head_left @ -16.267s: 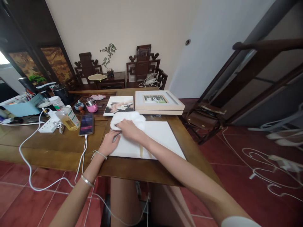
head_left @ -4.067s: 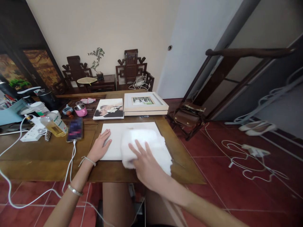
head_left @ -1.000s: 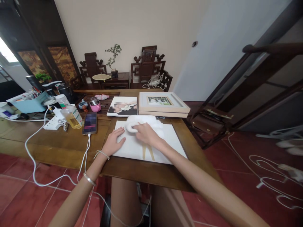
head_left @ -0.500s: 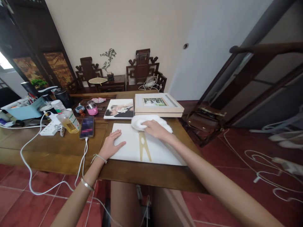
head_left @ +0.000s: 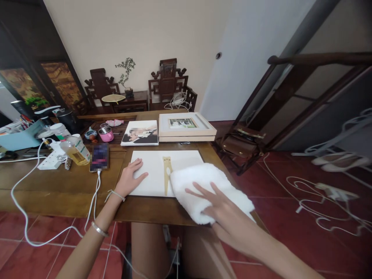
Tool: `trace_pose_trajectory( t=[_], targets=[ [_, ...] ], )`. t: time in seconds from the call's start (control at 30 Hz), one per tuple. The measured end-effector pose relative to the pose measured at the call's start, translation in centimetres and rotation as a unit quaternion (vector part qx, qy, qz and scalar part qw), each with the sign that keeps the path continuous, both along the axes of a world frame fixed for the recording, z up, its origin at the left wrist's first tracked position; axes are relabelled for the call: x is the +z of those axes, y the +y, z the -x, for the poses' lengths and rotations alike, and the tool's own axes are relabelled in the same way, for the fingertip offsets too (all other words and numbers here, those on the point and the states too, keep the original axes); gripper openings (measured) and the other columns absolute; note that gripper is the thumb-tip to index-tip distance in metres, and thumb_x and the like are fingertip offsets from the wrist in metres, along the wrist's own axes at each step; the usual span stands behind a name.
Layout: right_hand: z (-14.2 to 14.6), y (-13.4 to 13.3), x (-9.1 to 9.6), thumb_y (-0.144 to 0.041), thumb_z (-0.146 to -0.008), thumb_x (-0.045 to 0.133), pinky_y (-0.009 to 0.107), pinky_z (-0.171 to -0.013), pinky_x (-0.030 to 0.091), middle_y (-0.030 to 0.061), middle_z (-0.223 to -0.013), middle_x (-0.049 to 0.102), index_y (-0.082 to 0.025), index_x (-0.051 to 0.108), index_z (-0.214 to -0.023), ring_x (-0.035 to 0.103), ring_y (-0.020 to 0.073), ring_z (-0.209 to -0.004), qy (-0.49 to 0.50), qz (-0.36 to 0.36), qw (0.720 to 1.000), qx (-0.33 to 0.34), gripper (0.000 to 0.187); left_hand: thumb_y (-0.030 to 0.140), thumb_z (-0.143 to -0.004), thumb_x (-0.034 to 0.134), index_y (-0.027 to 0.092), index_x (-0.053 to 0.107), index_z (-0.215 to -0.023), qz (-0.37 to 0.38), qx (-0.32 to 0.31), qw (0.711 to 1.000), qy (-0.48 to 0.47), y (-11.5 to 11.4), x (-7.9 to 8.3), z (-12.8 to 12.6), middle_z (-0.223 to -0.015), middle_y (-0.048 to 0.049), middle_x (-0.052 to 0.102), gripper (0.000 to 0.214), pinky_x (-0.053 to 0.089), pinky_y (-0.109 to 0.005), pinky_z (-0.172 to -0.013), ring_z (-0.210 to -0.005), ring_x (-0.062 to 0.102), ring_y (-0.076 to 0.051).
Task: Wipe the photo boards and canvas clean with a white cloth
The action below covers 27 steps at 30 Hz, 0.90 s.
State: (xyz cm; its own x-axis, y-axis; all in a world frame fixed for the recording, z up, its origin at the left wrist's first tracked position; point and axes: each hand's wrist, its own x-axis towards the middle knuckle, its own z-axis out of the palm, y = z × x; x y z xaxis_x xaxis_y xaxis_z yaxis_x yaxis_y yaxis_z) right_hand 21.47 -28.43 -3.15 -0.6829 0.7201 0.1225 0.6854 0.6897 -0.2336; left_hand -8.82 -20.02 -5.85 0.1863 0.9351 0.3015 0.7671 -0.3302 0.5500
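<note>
A white rectangular panel [head_left: 149,176] lies flat at the front of the wooden table, with a tan, A-shaped strip [head_left: 166,174] along its middle. My left hand [head_left: 131,179] rests on the panel's left edge, fingers stretched out and nothing in them. Over the panel's right front part spreads a thick white towel [head_left: 200,174], which hides that corner and part of the strip. My right hand [head_left: 216,205] has hold of the towel near the front edge, fingers across its top and the thumb side partly hidden.
Behind the panel lie a photo print [head_left: 139,133] and stacked light-wood frames [head_left: 187,128]. To the left are a phone [head_left: 99,157] on a white cable, a bottle of yellow liquid [head_left: 76,150], a power strip [head_left: 51,159] and a pink cup [head_left: 106,134]. A chair [head_left: 247,112] stands right.
My right hand has drawn the towel from the panel's back edge toward the front right, where it is more spread out. My left hand stays on the panel. The view has shifted slightly right.
</note>
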Motion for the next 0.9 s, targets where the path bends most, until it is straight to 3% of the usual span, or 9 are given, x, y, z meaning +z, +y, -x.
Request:
trace_pose_trajectory(
  t=[0.1,0.27,0.37,0.43,0.57,0.8,0.9],
  targets=[
    [0.1,2.2,0.2,0.0,-0.055,0.037,0.053,-0.109,0.017,0.0058,-0.138,0.041,-0.018,0.067,-0.08,0.024,0.025,-0.133,-0.01,0.004,1.0,-0.024,0.043,0.042,-0.076,0.058,0.016,0.06,-0.115,-0.002,-0.002,1.0,0.001,0.0,0.0,0.0,-0.129,-0.0108,0.052,0.046,0.029,-0.045,-0.108,-0.125,0.043,-0.025],
    [1.2,10.0,-0.6,-0.004,-0.067,0.038,0.055,-0.104,0.019,0.0183,-0.128,0.051,-0.01,0.063,-0.101,0.026,0.0269,-0.132,-0.037,-0.024,0.997,-0.071,0.042,0.042,-0.076,0.058,0.015,0.06,-0.114,-0.005,-0.003,1.0,0.0,0.0,0.0,0.1,-0.129,-0.0114,0.053,0.047,0.028,-0.044,-0.109,-0.124,0.043,-0.025],
    [2.3,13.3,-1.0,-0.006,-0.071,0.038,0.054,-0.101,0.021,0.0195,-0.121,0.056,-0.008,0.061,-0.107,0.028,0.0265,-0.131,-0.046,-0.036,0.994,-0.092,0.043,0.042,-0.076,0.058,0.014,0.06,-0.114,-0.001,-0.002,1.0,0.0,0.0,0.1,0.1,-0.129,-0.0115,0.053,0.047,0.028,-0.044,-0.109,-0.124,0.043,-0.025],
    [2.8,14.0,-1.0,-0.006,-0.071,0.038,0.054,-0.101,0.022,0.0194,-0.119,0.057,-0.008,0.061,-0.107,0.028,0.027,-0.131,-0.051,-0.042,0.993,-0.102,0.043,0.042,-0.076,0.058,0.014,0.06,-0.114,-0.003,-0.001,1.0,0.003,0.0,0.1,0.1,-0.129,-0.0119,0.052,0.047,0.028,-0.043,-0.109,-0.124,0.044,-0.024],
    [2.9,11.2,-0.5,-0.005,-0.068,0.04,0.057,-0.102,0.019,0.0166,-0.13,0.049,-0.01,0.064,-0.102,0.027,0.0289,-0.131,-0.036,-0.037,0.995,-0.088,0.043,0.041,-0.077,0.058,0.014,0.059,-0.115,-0.005,-0.001,1.0,0.005,0.0,0.1,0.1,-0.129,-0.0116,0.053,0.047,0.028,-0.043,-0.108,-0.124,0.044,-0.023],
    [0.7,-0.4,-0.4,-0.002,-0.058,0.038,0.058,-0.107,0.016,0.0027,-0.138,0.041,-0.021,0.066,-0.084,0.018,0.0257,-0.135,0.023,-0.013,0.999,-0.042,0.043,0.042,-0.077,0.058,0.015,0.059,-0.116,-0.003,-0.006,1.0,0.001,0.1,-0.1,0.0,-0.129,-0.0117,0.052,0.047,0.026,-0.044,-0.109,-0.125,0.043,-0.024],
    [-0.2,-1.1,-0.4,-0.002,-0.056,0.037,0.053,-0.109,0.019,-0.0001,-0.136,0.044,-0.023,0.065,-0.081,0.024,0.0237,-0.133,0.041,0.005,0.998,-0.039,0.043,0.042,-0.077,0.058,0.017,0.059,-0.115,-0.004,-0.004,1.0,-0.002,0.1,-0.1,0.0,-0.129,-0.0111,0.052,0.046,0.026,-0.046,-0.109,-0.125,0.043,-0.024]
  ],
)
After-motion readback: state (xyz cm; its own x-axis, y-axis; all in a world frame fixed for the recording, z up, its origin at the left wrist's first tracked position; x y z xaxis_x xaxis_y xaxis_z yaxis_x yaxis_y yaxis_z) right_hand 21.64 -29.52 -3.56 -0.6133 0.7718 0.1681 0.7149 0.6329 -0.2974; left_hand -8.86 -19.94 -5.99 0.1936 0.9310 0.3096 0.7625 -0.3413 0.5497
